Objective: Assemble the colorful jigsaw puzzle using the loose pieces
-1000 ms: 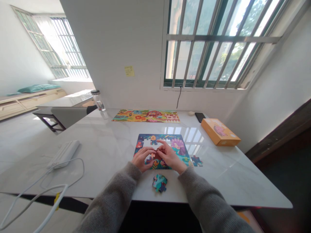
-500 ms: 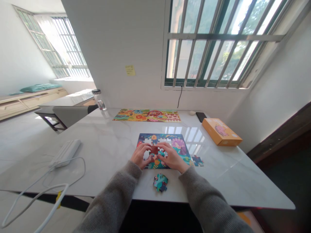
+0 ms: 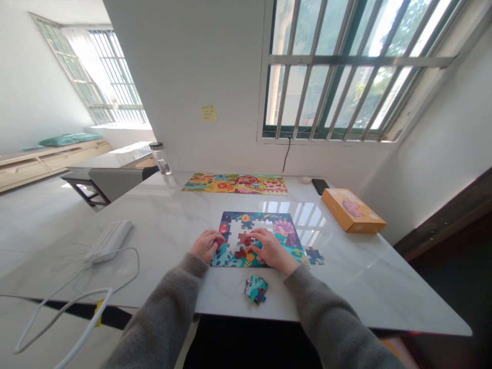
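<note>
Right up front, a little heap of loose pieces [image 3: 256,289] sits by the middle of the bench's [image 3: 165,220] near edge! Just beyond lies the jigsaw puzzle [image 3: 284,230], bright frame complete-looking, white gaps showing inside. The hands are well apart from each other: the left hand [image 3: 207,246] curls at the puzzle's left edge, and whether it grips anything, I cannot tell. The right hand [image 3: 270,250] arches over the middle, thumb and fingers parted, tips by the red-brown pieces [image 3: 243,241]. Off the puzzle's right edge, a stray piece [image 3: 314,255]. Over by the bench's left edge, a white block [image 3: 109,241] trailing cable. Farther out, an orange box [image 3: 351,210] at the right edge, a phone [image 3: 320,186] near the far right corner, and a farm-scene strip [image 3: 230,183] along the far edge!
</note>
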